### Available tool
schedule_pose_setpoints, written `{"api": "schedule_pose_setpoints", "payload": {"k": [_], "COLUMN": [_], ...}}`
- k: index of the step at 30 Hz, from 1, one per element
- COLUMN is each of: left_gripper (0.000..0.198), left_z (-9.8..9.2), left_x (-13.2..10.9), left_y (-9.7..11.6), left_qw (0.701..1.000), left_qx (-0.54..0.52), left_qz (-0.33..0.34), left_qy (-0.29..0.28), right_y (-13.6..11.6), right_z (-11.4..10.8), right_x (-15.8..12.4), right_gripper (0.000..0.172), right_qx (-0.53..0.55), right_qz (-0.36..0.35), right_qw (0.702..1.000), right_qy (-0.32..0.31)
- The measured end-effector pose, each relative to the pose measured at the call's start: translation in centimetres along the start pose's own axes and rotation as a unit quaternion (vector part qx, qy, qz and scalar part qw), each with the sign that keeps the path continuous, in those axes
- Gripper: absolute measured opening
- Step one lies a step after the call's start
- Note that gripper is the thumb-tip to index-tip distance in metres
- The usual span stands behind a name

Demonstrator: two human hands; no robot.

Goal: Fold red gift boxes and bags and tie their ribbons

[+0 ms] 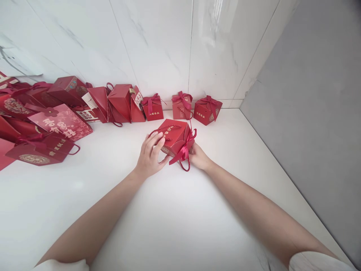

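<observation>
A red gift box (pixel 177 132) with gold lettering is held tilted above the white counter, its bow-tied top turned toward me. A dark pink ribbon bow (pixel 184 151) sits on that face, and a twisted red cord handle hangs below it. My left hand (pixel 150 154) has its fingers on the box's left side and on the cord lying across it, thumb underneath. On the right, my right hand (pixel 199 155) grips the box from behind and below; most of its fingers are hidden by the box and ribbon.
Three small red boxes with bows, left (pixel 152 107), middle (pixel 182 106) and right (pixel 208 110), stand along the marbled tile wall (pixel 160 45). Many red boxes and bags, including a pink printed bag (pixel 63 122), crowd the left. A grey wall (pixel 310 101) borders the counter (pixel 239 158) on the right.
</observation>
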State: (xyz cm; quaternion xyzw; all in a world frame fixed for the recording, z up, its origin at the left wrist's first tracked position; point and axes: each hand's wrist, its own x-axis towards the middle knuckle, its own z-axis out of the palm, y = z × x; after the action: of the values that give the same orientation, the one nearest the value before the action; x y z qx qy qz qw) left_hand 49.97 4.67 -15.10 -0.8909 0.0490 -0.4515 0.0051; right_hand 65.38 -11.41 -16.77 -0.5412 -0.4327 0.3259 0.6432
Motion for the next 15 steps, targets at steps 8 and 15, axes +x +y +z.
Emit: {"api": "schedule_pose_setpoints", "payload": {"k": [8,15], "left_gripper": [0.114,0.115], "left_z": [-0.4,-0.1], "left_x": [-0.7,-1.0], "left_y": [-0.9,-1.2], "left_qw": [0.975,0.964], "left_qx": [-0.130,-0.157], "left_qz": [-0.174,-0.211], "left_qy": [-0.051,-0.047], "right_y": [0.1,0.1], "right_z": [-0.1,0.0], "right_x": [-0.1,-0.2], "right_gripper": [0.047,0.051], "right_qx": [-0.023,-0.023], "right_qz": [0.032,0.015], "right_qw": [0.999,0.999], "right_qy": [-0.011,-0.019]}}
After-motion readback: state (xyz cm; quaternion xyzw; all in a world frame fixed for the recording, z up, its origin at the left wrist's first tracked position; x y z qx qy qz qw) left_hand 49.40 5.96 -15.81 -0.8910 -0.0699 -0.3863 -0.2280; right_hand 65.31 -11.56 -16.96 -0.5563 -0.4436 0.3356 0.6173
